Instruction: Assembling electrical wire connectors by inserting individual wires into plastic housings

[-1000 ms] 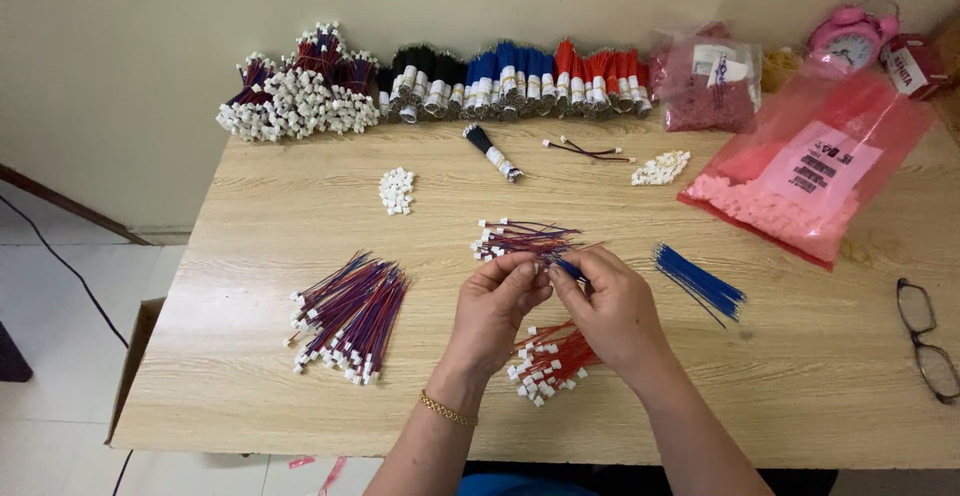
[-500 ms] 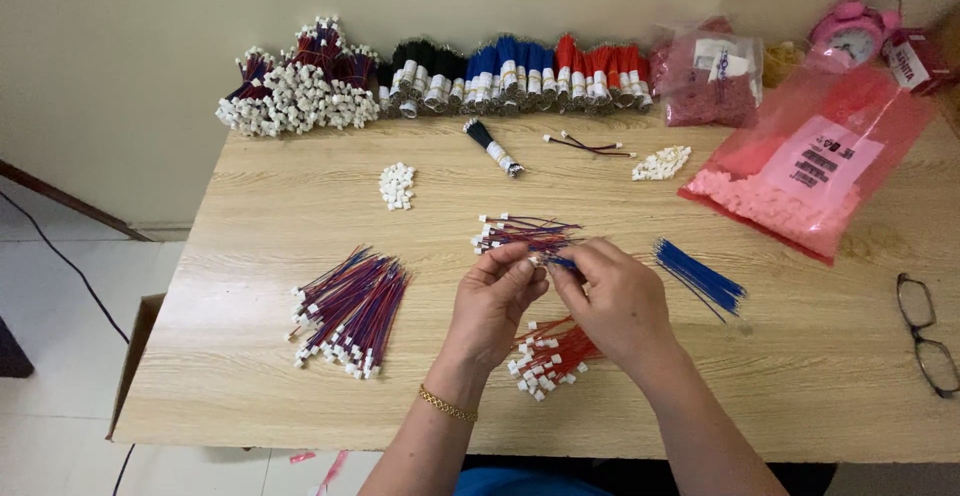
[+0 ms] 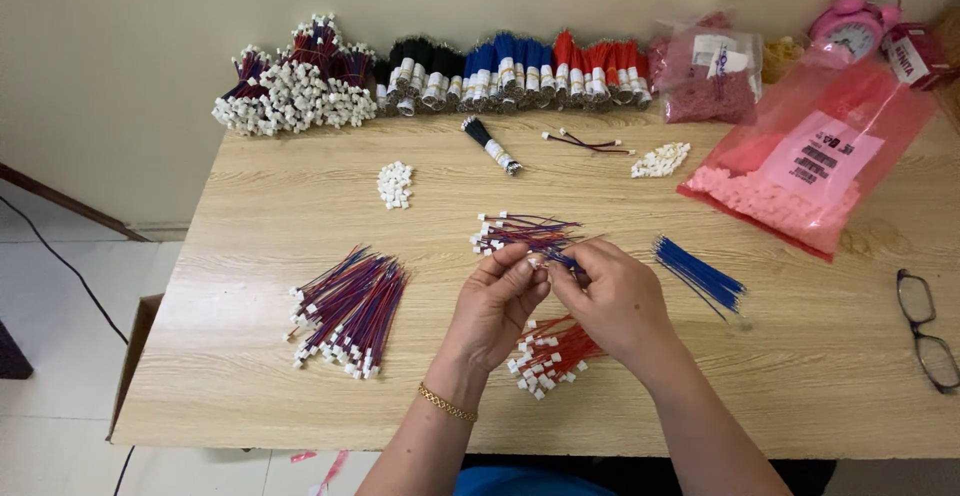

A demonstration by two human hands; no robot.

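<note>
A: Blue wire (image 3: 562,259) with a small white connector sits pinched between both hands over the table (image 3: 250,206), just above the red wires (image 3: 550,348).
B: Grip?
A: Left hand (image 3: 497,301) and right hand (image 3: 615,296) both closed on it at the fingertips. A slip could drop it into the purple bundle (image 3: 520,233) nearby, I think

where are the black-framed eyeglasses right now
In the head view, the black-framed eyeglasses lie at the far right edge of the light wooden table, below the red plastic bag of small parts and right of the loose blue wires.
</note>
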